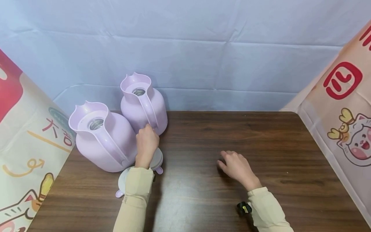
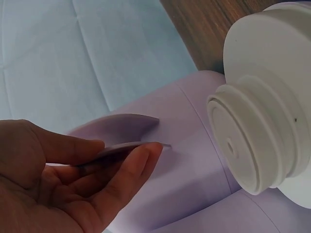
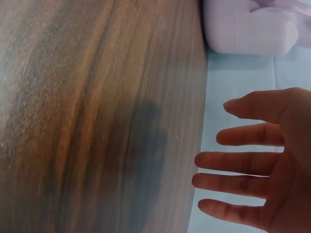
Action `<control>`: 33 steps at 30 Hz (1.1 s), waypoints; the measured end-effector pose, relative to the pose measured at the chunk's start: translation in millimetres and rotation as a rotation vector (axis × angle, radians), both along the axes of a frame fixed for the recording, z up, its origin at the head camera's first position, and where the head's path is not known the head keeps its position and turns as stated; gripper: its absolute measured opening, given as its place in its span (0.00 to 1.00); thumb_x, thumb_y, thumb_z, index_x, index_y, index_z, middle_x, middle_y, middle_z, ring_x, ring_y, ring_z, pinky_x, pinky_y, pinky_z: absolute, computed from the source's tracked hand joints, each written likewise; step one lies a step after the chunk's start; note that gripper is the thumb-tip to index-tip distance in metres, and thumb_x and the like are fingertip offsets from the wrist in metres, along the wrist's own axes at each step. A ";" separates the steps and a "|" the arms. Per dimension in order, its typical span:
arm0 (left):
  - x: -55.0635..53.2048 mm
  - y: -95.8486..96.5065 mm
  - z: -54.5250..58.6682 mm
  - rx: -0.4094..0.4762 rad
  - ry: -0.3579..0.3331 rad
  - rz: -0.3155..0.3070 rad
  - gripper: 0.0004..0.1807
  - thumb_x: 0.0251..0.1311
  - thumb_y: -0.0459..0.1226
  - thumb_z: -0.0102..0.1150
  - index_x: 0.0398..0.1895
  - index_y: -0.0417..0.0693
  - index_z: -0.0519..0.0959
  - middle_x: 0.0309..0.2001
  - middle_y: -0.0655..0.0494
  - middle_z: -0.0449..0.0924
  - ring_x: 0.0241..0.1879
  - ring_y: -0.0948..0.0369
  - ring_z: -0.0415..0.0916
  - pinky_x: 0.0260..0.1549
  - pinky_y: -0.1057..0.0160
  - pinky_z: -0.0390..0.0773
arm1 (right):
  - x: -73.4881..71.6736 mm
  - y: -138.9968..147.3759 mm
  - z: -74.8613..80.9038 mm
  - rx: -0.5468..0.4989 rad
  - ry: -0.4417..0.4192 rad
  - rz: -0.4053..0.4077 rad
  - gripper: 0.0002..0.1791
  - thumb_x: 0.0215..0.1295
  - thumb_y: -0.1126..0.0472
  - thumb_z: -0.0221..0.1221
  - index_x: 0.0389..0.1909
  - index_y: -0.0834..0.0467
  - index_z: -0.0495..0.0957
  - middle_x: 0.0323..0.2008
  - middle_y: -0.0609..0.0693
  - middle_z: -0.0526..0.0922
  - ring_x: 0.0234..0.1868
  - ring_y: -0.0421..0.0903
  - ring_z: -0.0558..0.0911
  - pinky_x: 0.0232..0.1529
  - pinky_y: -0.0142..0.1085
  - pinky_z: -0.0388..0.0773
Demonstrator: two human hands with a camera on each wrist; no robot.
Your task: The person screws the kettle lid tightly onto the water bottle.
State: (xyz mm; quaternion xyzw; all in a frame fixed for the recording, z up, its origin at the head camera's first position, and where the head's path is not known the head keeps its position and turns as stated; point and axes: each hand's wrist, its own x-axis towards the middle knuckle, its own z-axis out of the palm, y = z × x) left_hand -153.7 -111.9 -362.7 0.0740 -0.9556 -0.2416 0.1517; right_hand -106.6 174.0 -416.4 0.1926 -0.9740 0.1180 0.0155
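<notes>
Two light purple thermos jugs stand on the left of the table without lids, a front jug (image 1: 101,145) and a rear jug (image 1: 162,109). My left hand (image 1: 147,141) is at the lower end of the rear jug's handle (image 1: 148,111). In the left wrist view, the thumb and fingers pinch the handle's thin edge (image 2: 129,145). Beside that hand lies a grey-white stopper lid (image 1: 157,158), its round plug (image 2: 238,141) facing the wrist camera. A second lid (image 1: 122,180) is partly hidden by the left sleeve. Over the table's middle right, my right hand (image 1: 238,167) holds nothing, fingers spread.
The brown wooden table (image 1: 203,193) ends at a pale blue cloth backdrop (image 1: 203,64). Printed cloths hang at the left (image 1: 26,135) and right (image 1: 342,129). A small dark object (image 1: 244,208) is by the right cuff.
</notes>
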 end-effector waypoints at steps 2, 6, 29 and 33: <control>-0.6 -0.6 0.4 0.001 -0.008 -0.004 0.09 0.56 0.29 0.45 0.26 0.29 0.72 0.28 0.29 0.76 0.31 0.34 0.74 0.31 0.42 0.72 | -0.3 0.9 0.4 -0.001 -0.003 -0.007 0.16 0.57 0.59 0.61 0.42 0.68 0.77 0.37 0.62 0.81 0.36 0.57 0.80 0.34 0.47 0.76; -1.7 -2.1 1.3 0.002 -0.028 -0.017 0.09 0.55 0.28 0.45 0.26 0.28 0.73 0.28 0.29 0.76 0.31 0.35 0.75 0.32 0.43 0.72 | -0.7 2.3 0.9 0.003 -0.012 -0.010 0.16 0.58 0.59 0.60 0.41 0.68 0.77 0.36 0.62 0.81 0.36 0.57 0.80 0.33 0.47 0.76; 4.1 5.4 0.2 0.023 -0.041 -0.081 0.06 0.50 0.28 0.48 0.22 0.30 0.72 0.26 0.30 0.76 0.31 0.35 0.75 0.32 0.42 0.72 | -2.4 5.3 0.2 0.016 -0.029 -0.012 0.17 0.58 0.59 0.60 0.43 0.68 0.77 0.36 0.62 0.80 0.34 0.56 0.80 0.31 0.46 0.76; 9.8 12.3 0.1 0.024 -0.031 -0.103 0.05 0.49 0.27 0.49 0.21 0.31 0.72 0.24 0.32 0.76 0.30 0.36 0.75 0.32 0.43 0.72 | -2.5 5.3 0.0 0.011 -0.028 -0.016 0.17 0.58 0.59 0.59 0.43 0.68 0.77 0.35 0.62 0.80 0.33 0.56 0.80 0.30 0.46 0.76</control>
